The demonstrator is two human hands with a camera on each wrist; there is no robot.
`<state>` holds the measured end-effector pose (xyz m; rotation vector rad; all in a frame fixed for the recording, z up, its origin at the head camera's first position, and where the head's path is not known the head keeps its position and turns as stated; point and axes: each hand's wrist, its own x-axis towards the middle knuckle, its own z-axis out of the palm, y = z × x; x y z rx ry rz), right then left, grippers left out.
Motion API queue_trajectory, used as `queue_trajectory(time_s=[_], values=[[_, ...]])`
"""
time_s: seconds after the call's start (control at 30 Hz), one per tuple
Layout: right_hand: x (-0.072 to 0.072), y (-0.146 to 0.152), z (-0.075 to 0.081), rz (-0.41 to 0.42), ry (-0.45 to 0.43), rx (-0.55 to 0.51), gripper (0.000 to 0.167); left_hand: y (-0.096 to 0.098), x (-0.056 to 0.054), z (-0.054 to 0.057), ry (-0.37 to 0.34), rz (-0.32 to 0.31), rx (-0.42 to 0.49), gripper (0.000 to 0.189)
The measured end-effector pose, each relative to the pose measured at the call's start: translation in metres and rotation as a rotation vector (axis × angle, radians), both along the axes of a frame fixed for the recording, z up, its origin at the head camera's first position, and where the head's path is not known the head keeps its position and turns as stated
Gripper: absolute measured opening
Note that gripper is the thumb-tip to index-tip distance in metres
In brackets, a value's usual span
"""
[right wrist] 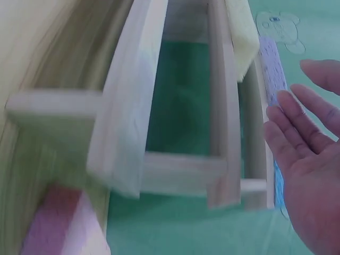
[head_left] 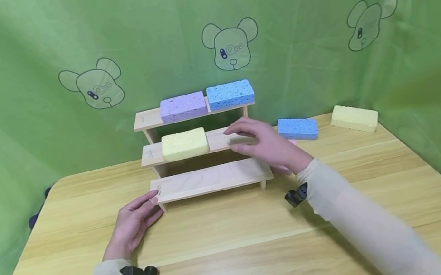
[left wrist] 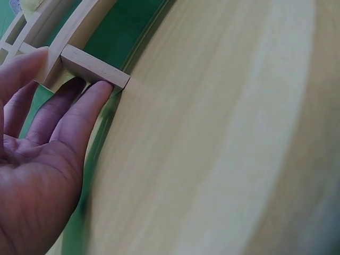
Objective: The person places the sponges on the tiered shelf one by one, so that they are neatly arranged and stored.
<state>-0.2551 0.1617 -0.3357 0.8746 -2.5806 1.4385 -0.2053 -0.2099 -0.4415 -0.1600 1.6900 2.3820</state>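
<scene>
A three-step wooden rack (head_left: pixel 214 179) stands on the table. My left hand (head_left: pixel 136 223) holds the left end of its lowest step; in the left wrist view the thumb is at the board and fingertips rest against the short leg (left wrist: pixel 95 66). Over the right end of the middle step is my right hand (head_left: pixel 262 145), fingers spread and holding nothing. A yellow sponge (head_left: pixel 184 144) lies left of it on that step. On the top step sit a purple sponge (head_left: pixel 183 107) and a blue sponge (head_left: pixel 230 94) side by side.
Right of the rack, another blue sponge (head_left: pixel 298 129) and another yellow sponge (head_left: pixel 354 118) lie near the table's back edge. A pink sponge (right wrist: pixel 66 220) beside the rack is mostly hidden by the right hand in the head view. Green curtain (head_left: pixel 160 31) hangs behind.
</scene>
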Motion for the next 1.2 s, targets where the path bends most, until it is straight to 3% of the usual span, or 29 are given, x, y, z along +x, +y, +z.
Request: queue_trajectory(time_s=[0.23, 0.53, 0.8, 1.2], values=[[0.0, 0.027, 0.003, -0.008, 0.062, 0.023, 0.038, -0.001, 0.0, 0.0, -0.007, -0.006, 0.003, 0.02], [0.001, 0.063, 0.005, 0.001, 0.027, 0.039, 0.042, -0.001, 0.001, 0.0, 0.007, -0.011, 0.004, 0.021], [-0.005, 0.098, 0.002, -0.049, -0.061, 0.131, 0.047, -0.002, 0.0, 0.001, 0.018, -0.016, -0.006, 0.021], [-0.025, 0.126, -0.026, -0.093, -0.229, 0.159, 0.047, -0.002, 0.0, -0.001, -0.004, -0.009, 0.013, 0.021]])
